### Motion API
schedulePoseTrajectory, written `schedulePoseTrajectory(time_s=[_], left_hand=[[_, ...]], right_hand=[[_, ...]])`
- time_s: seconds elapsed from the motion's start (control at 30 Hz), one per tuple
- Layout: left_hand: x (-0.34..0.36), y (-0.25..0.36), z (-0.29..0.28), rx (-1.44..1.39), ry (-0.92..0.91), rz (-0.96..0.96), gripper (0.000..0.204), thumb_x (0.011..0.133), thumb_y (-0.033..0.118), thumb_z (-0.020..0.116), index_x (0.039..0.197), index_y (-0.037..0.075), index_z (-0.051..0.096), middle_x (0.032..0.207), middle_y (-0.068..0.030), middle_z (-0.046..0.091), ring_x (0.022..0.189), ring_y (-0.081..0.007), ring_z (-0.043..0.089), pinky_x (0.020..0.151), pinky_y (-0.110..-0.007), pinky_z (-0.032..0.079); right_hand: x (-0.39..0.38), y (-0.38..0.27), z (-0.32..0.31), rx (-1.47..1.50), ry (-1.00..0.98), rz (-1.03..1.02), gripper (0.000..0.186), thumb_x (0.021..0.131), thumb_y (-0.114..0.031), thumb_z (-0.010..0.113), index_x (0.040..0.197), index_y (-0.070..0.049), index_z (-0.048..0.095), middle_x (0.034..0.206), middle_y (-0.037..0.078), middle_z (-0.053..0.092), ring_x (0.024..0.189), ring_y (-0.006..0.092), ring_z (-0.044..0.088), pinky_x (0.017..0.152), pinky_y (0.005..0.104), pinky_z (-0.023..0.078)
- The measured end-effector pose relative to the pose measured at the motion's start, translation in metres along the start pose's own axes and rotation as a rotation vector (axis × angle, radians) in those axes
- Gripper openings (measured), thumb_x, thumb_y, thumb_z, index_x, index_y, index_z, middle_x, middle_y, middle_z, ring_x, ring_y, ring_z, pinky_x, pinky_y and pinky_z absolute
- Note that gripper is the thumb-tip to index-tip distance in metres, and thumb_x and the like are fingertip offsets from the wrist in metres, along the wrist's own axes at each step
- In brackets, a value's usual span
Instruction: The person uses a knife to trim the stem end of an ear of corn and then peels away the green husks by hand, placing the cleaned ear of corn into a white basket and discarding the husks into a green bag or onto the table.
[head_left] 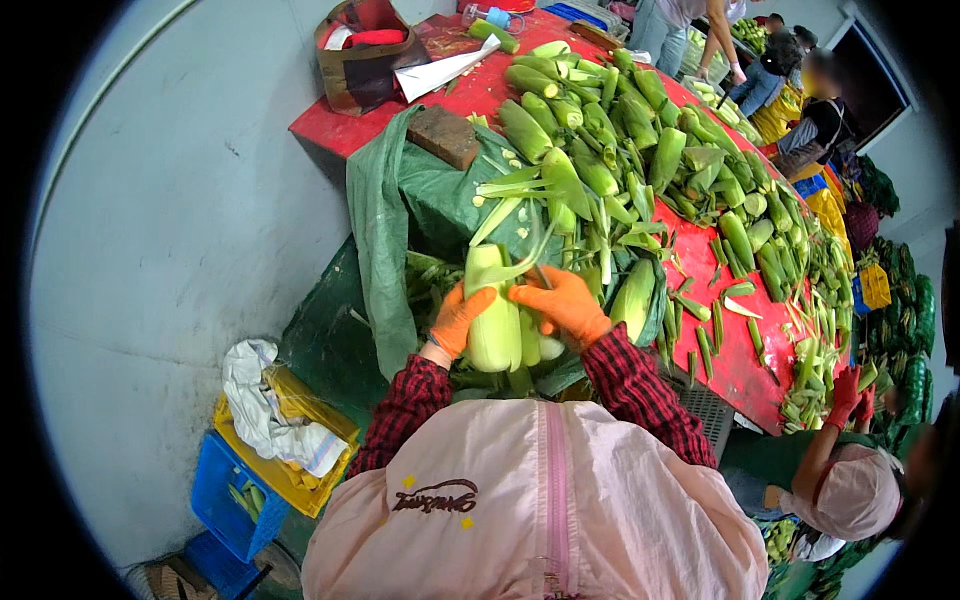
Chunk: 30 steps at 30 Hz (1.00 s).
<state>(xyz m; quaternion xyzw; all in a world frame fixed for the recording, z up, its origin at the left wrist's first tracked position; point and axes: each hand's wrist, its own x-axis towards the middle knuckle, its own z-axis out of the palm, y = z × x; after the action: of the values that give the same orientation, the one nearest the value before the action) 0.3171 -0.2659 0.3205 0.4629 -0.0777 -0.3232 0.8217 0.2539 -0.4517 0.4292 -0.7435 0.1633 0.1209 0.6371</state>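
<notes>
An ear of corn (494,325) in pale green husk stands upright in front of me. My left hand (461,318), in an orange glove, is closed around its left side. My right hand (565,303), also gloved in orange, is closed at its upper right; a slim grey blade (541,274) shows at its fingers, its handle hidden. A loose husk strip (515,268) bends away from the ear toward that hand. Behind lies a green sack (385,240) draped over the table edge, with peeled husk leaves (515,187) on it. Another ear (633,300) rests to the right.
A big heap of corn ears (600,130) covers the red table (735,345). A brown block (444,137) and a bag (365,60) sit at far left. Yellow (330,440) and blue crates (215,490) stand lower left. A co-worker in a cap (850,490) is at right; others work farther back.
</notes>
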Motion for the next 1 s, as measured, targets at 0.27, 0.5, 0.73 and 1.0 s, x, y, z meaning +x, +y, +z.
schedulePoseTrajectory(time_s=[0.27,0.5,0.73,1.0], left_hand=[[-0.010,0.010,0.013,0.018,-0.213,-0.062,0.067,0.082,0.030,0.073,0.138,0.007,0.046,0.121,-0.0053,0.059,0.107,-0.0165,0.057,0.092,-0.035,0.048],[-0.011,0.020,0.020,0.144,-0.136,-0.003,0.072,0.081,0.027,0.076,0.140,0.005,0.042,0.123,-0.0059,0.057,0.111,-0.0158,0.054,0.094,-0.032,0.046],[-0.016,0.017,0.030,0.617,0.036,0.196,0.080,0.073,0.021,0.084,0.140,0.005,0.044,0.124,-0.0088,0.058,0.109,-0.0175,0.058,0.097,-0.032,0.046],[-0.038,0.028,0.021,0.763,0.104,0.418,0.082,0.071,0.024,0.084,0.141,0.007,0.045,0.136,-0.0109,0.055,0.124,-0.0218,0.055,0.104,-0.033,0.043]], right_hand=[[0.012,0.021,-0.003,0.157,-0.152,-0.029,0.025,0.081,-0.013,0.068,0.101,0.001,0.065,0.075,0.005,0.063,0.042,0.0101,0.050,0.039,0.0245,0.041],[0.014,0.037,0.004,0.290,0.099,0.021,0.019,0.082,-0.007,0.060,0.099,0.001,0.064,0.072,0.006,0.064,0.039,0.0115,0.051,0.038,0.0254,0.041],[-0.009,0.024,0.014,0.241,0.063,-0.004,0.018,0.083,-0.009,0.064,0.098,0.001,0.063,0.070,0.005,0.062,0.038,0.0122,0.051,0.037,0.0255,0.041],[0.012,0.015,-0.034,-0.483,0.328,-0.103,0.034,0.085,-0.025,0.072,0.106,0.001,0.066,0.076,0.005,0.066,0.042,0.0125,0.053,0.040,0.0252,0.042]])
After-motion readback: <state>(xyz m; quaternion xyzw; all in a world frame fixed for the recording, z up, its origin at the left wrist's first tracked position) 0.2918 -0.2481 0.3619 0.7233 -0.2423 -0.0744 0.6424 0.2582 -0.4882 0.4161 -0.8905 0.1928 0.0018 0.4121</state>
